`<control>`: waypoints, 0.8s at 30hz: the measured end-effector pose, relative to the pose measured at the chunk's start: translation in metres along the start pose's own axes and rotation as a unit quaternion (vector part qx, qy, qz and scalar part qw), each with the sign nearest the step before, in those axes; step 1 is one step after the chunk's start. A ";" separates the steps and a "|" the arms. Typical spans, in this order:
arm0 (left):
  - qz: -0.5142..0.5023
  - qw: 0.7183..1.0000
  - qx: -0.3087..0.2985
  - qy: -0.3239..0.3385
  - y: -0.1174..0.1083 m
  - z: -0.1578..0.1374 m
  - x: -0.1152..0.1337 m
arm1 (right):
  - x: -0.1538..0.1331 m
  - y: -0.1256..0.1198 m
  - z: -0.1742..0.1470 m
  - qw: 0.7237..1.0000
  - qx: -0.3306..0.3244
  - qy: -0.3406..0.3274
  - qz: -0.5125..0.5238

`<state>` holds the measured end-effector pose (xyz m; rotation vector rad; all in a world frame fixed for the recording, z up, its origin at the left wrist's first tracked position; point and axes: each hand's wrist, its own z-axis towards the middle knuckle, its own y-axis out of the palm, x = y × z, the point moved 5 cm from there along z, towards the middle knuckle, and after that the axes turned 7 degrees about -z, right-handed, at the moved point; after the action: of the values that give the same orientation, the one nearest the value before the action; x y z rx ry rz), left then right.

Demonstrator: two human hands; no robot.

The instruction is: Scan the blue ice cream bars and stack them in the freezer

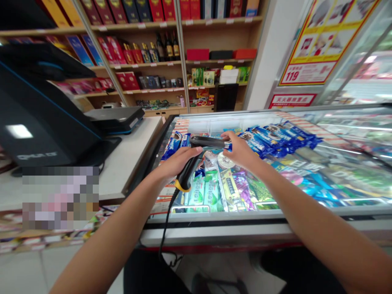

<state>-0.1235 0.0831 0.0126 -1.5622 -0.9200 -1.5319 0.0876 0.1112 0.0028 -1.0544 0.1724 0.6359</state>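
A black barcode scanner with a yellow band at the base of its handle is held above the freezer. My left hand is closed around the handle, its thumb lying along the top near the head. At the scanner's front end, the thumb and fingers of my right hand close around the tip from either side. A black cord hangs from the handle toward the floor. Below both hands, wrapped ice creams in green, yellow and purple show in the freezer. Blue packs lie beyond my right hand.
The chest freezer has a raised front rim. To the left stand a counter, a dark checkout terminal and a flat black device. Shelves of boxes and bottles line the back, beside a white pillar.
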 end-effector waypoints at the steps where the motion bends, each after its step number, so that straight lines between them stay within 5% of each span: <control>1: -0.011 1.000 0.011 0.000 -0.002 0.001 0.000 | -0.002 -0.001 0.000 1.000 0.003 -0.004 0.002; 5: -0.046 0.995 0.083 0.005 -0.011 0.003 -0.001 | 0.000 -0.024 -0.001 0.997 0.067 -0.003 0.030; 8: -0.038 0.994 0.100 -0.002 -0.010 0.001 0.001 | 0.028 -0.063 -0.002 0.986 0.162 0.027 0.028; 12: -0.037 0.995 0.090 -0.010 -0.001 -0.007 0.006 | 0.111 -0.127 -0.009 0.960 0.260 0.099 -0.029; 16: -0.024 0.997 0.077 -0.016 0.004 -0.008 0.008 | 0.211 -0.176 -0.028 0.924 0.270 0.248 -0.106; 20: -0.016 0.996 0.092 -0.010 0.001 -0.004 0.007 | 0.254 -0.188 -0.042 0.915 0.256 0.284 -0.125; 24: -0.014 0.995 0.095 -0.025 -0.001 -0.001 0.003 | 0.247 -0.171 -0.041 0.935 0.232 0.235 -0.128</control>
<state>-0.1250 0.0827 0.0157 -1.4620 -1.0866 -1.3861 0.3906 0.1190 0.0066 -0.7335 0.5660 0.0826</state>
